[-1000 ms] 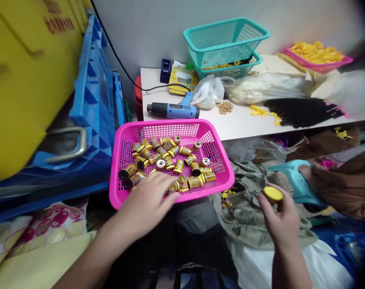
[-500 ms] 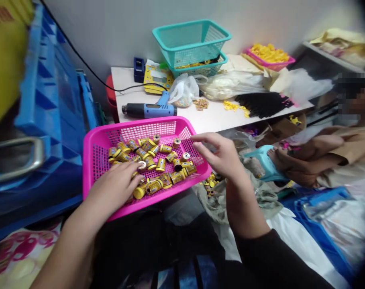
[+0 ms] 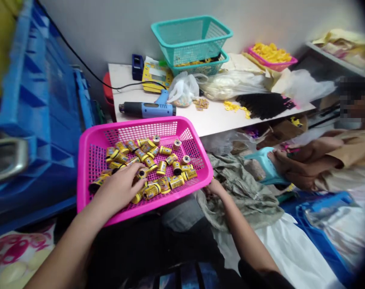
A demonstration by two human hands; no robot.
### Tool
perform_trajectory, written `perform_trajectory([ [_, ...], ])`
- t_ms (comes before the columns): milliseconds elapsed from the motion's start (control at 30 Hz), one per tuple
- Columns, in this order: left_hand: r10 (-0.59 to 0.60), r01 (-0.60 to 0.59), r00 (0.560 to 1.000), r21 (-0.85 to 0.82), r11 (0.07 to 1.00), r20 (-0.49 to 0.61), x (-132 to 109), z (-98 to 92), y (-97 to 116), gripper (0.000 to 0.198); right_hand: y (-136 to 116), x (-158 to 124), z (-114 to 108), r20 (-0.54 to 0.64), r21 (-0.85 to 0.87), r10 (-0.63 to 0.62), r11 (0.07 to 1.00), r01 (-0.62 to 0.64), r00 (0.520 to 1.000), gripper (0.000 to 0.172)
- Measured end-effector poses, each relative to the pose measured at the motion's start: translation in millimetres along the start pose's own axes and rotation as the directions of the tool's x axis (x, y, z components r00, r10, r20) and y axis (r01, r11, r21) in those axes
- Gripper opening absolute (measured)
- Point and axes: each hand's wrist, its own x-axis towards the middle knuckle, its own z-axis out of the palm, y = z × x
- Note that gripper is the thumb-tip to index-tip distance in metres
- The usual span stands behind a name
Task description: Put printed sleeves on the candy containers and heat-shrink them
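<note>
A pink basket [image 3: 146, 208] holds many small yellow printed cylinders [image 3: 161, 167], some with a dark or white round end showing. My left hand [image 3: 120, 184] lies over the cylinders on the basket's left side, thumb and forefinger apart beside one cylinder [image 3: 143, 173]. Its other fingertips are hidden among the pieces. Just past the basket's right front corner, my right hand [image 3: 215, 188] reaches down into the mouth of a grey-green sack [image 3: 242, 192]. Its fingers are hidden there, so I cannot see what they hold.
On the white table [image 3: 206, 124] lie a blue heat gun [image 3: 149, 109], plastic bags and yellow pieces, with stacked teal baskets [image 3: 191, 36] behind. Blue crates [image 3: 43, 120] stand at left. At right, another person sits with feet on a light-blue stool [image 3: 265, 162].
My right hand has moved from above the basket's right side down into the sack. The left hand stays over the cylinders, its fingers shifted slightly. The view has turned a little.
</note>
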Motion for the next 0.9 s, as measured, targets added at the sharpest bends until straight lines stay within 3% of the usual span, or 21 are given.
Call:
perform_trajectory([
  [67,-0.042,0.031,0.999,-0.28,0.959,-0.032,-14,-7.0,10,0.038,-13,10,-6,-0.071,0.079,0.002,0.997,0.003,0.997,0.033],
  [167,-0.061,0.03,0.998,-0.636,0.771,-0.026,-33,-11.4,29,0.033,-55,20,-35,-0.292,0.195,0.01,0.98,0.049,0.957,0.038],
  [233,-0.072,0.048,0.997,-0.769,0.637,0.002,-40,-10.1,39,0.031,-97,16,-56,-0.4,0.303,-0.083,0.928,0.217,0.913,0.029],
  [267,-0.067,0.063,0.997,-0.824,0.563,0.03,-41,-8.4,43,0.032,-120,10,-64,-0.343,0.33,-0.235,0.877,0.351,0.909,0.024],
  [300,-0.049,0.08,0.997,-0.876,0.475,0.065,-42,-6.2,46,0.034,-143,4,-69,-0.181,0.353,-0.433,0.81,0.469,0.883,0.025],
  [333,-0.023,0.107,0.994,-0.919,0.38,0.106,-43,-3.5,47,0.038,-163,-2,-70,0.015,0.386,-0.603,0.74,0.551,0.798,0.039],
  [400,0.044,0.166,0.983,-0.965,0.204,0.178,-43,2.7,45,0.048,-193,-12,-64,0.276,0.477,-0.77,0.629,0.614,0.575,0.067],
  [433,0.074,0.19,0.977,-0.972,0.141,0.201,-43,5.8,44,0.053,-202,-14,-58,0.333,0.519,-0.793,0.606,0.603,0.51,0.075],
  [467,0.093,0.207,0.972,-0.974,0.097,0.215,-43,8.8,43,0.058,-207,-15,-50,0.355,0.555,-0.796,0.602,0.574,0.491,0.079],
  [500,0.102,0.221,0.969,-0.973,0.069,0.227,-44,11.5,42,0.062,-210,-16,-43,0.358,0.587,-0.784,0.611,0.531,0.507,0.078],
  [600,0.085,0.271,0.958,-0.962,0.035,0.273,-45,16.2,43,0.073,-212,-19,-25,0.354,0.662,-0.687,0.663,0.349,0.635,0.064],
  [667,0.048,0.29,0.955,-0.955,0.068,0.293,-46,14.2,44,0.075,-214,-24,-20,0.312,0.673,-0.624,0.677,0.297,0.716,0.057],
  [733,-0.013,0.232,0.972,-0.944,0.235,0.235,-47,5.9,41,0.072,-215,-28,-24,0.241,0.621,-0.579,0.708,0.335,0.779,0.052],
  [800,-0.117,0.1,0.992,-0.837,0.538,0.043,-49,-8.8,31,0.058,-205,-31,-39,0.106,0.543,-0.513,0.748,0.382,0.852,0.049],
  [867,-0.165,0.028,0.969,-0.576,0.817,-0.186,-53,-26.2,13,0.04,-179,-30,-62,-0.142,0.487,-0.339,0.794,0.363,0.93,0.044],
  [900,-0.152,0.033,0.958,-0.433,0.901,-0.244,-57,-33.9,3,0.036,-159,-29,-74,-0.326,0.465,-0.192,0.82,0.334,0.926,0.044],
])
